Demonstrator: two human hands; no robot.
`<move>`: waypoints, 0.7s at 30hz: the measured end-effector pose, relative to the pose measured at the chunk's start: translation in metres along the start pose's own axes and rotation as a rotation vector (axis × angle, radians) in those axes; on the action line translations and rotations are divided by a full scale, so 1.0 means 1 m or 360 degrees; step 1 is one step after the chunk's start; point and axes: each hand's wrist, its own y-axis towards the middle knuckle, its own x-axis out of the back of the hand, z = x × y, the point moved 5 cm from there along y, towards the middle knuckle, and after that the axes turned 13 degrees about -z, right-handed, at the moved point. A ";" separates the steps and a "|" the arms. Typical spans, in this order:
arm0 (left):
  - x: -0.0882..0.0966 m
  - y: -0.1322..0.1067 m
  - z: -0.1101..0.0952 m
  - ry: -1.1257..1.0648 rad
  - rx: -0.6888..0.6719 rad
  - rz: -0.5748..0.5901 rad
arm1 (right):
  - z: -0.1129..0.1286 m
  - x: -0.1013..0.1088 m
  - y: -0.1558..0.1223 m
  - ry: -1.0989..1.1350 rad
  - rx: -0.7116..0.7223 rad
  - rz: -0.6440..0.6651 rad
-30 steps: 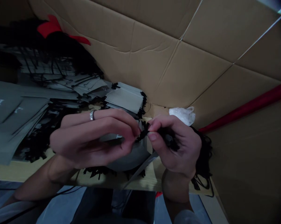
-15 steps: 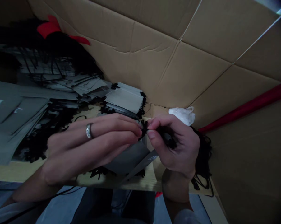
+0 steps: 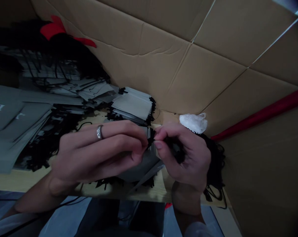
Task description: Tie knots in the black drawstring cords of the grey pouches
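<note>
Fingertips of the left hand (image 3: 97, 154) pinched on a short black cord (image 3: 152, 135), knuckles bent, a silver ring (image 3: 99, 132) on one finger. Thumb and forefinger of the right hand (image 3: 193, 158) pinched on the same cord from the other side, more black in the curl of the palm. Cord in the narrow gap between the two hands, raised above the table (image 3: 161, 194); whether knotted, impossible to tell. Just below the right hand, a tilted grey card (image 3: 150, 174), blurred, its link to the cord unclear. Under the left hand, more grey sheets (image 3: 133, 173), partly hidden. Beyond the hands, a stack (image 3: 133, 104) edged with black ends, near a white plastic bag (image 3: 193, 122). To the right, a black bundle (image 3: 215, 164), looped ends near the table edge. Far left, lettered grey sheets (image 3: 5, 131), and behind, dark cords with a red strip (image 3: 53, 30) on top. Farthest back, cardboard (image 3: 163, 59).
</note>
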 end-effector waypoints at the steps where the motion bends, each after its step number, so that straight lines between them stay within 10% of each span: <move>1: -0.001 0.003 0.003 0.0040 0.0007 -0.0059 | -0.001 0.000 0.000 0.0028 -0.0004 -0.0011; 7: -0.013 0.006 0.016 -0.0454 0.0080 -0.0384 | -0.006 -0.004 -0.005 0.0184 -0.0014 -0.0007; 21: -0.031 0.012 0.034 -0.1260 0.0408 -0.0214 | -0.013 -0.013 -0.009 0.0367 -0.0117 0.0004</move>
